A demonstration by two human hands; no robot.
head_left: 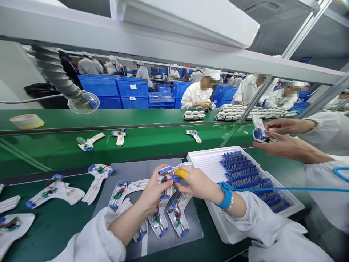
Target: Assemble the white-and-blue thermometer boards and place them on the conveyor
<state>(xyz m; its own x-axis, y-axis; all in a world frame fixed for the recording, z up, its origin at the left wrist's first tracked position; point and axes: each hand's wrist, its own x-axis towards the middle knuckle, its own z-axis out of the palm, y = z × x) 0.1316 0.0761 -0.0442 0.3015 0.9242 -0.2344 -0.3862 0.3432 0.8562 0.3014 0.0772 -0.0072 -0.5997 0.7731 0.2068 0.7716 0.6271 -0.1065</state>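
Note:
Just above the grey mat, my left hand (156,187) is closed around a white gun-shaped plastic housing (164,176) with wires and a circuit board inside. At its right side, my right hand (195,180), with a yellow finger cover and a blue wrist strap (225,195), pinches a small blue part (175,177) against the housing. My fingers hide most of that part. Below my hands, several similar open housings (178,215) lie on the grey mat (191,229), showing green boards, red wires and blue ends.
A white foam tray (201,163) with rows of blue parts (240,171) stands to the right. More housings (56,191) lie left and on the green conveyor belt (152,142). At right, a co-worker's hands (289,145) hold another housing. The strap's blue cord (300,188) runs right.

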